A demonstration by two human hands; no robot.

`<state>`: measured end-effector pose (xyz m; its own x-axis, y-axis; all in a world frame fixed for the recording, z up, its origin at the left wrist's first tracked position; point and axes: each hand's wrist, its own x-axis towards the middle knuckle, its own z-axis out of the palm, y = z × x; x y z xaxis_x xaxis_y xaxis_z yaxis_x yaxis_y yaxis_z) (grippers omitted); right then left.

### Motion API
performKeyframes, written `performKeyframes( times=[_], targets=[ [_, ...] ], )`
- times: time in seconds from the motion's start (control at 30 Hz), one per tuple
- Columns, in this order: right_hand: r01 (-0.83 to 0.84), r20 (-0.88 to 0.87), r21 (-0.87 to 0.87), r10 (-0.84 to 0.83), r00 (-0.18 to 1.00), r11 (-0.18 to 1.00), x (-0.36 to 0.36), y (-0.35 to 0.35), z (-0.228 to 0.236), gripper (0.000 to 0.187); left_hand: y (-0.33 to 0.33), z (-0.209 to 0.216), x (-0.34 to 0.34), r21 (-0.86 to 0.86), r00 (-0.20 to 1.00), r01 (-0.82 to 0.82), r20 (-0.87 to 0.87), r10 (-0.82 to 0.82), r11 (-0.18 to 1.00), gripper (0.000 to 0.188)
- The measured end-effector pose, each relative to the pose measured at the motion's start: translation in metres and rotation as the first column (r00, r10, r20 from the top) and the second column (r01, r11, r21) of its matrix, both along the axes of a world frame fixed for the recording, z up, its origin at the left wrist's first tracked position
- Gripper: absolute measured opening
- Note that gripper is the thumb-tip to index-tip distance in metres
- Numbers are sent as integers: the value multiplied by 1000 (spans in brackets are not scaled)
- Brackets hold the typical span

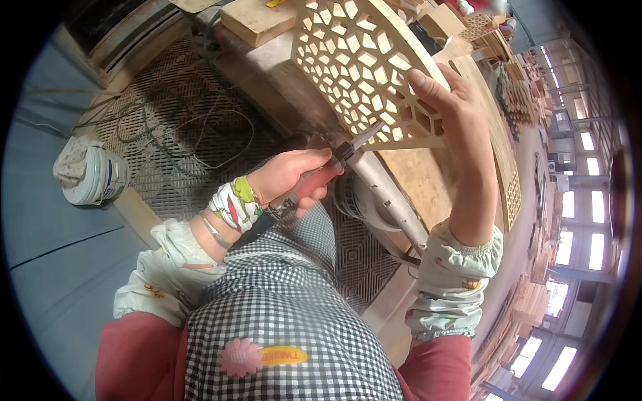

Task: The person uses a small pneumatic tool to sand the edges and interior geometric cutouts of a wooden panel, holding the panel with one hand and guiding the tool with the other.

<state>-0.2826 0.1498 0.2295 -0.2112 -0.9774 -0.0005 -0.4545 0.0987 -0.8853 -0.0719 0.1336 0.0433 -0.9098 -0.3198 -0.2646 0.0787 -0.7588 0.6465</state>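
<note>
My left hand (291,177) is closed around a red-bodied tool (319,178) with a dark collar and a narrow, flat metal tip. The tip points up and right, at the lower edge of a pale wooden lattice panel (374,130); whether it touches the wood I cannot tell. Many-sided holes fill the panel, and a curved solid border runs along its far right side. My right hand (458,100) grips the panel at its right border, thumb on the near face and the other fingers mostly hidden behind. The panel stands tilted above a wooden bench top (418,180).
A thick wooden board (257,20) lies at the bench's far left. A white bucket (100,177) with a cloth on it stands at left. Cords (170,144) lie loose over the slatted floor mat (167,80). Another bucket (364,204) is partly under the bench. Stacked wood (518,100) fills the right background.
</note>
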Motion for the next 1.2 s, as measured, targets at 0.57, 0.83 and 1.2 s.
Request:
performKeyframes(
  times=[0.57,0.83,1.2],
  targets=[
    [18,-3,59,-18,1000,998,-8,-1,-2,54,-9,-9,-16,15,998,-46,-46,47,999,37],
    [0,-50,92,4,999,996,-13,-2,-1,50,-9,-14,-13,33,996,-41,-72,44,999,37],
    [2,-20,29,-1,1000,1000,-9,0,-4,52,-9,-8,-11,-19,999,-31,-18,30,999,38]
  ],
)
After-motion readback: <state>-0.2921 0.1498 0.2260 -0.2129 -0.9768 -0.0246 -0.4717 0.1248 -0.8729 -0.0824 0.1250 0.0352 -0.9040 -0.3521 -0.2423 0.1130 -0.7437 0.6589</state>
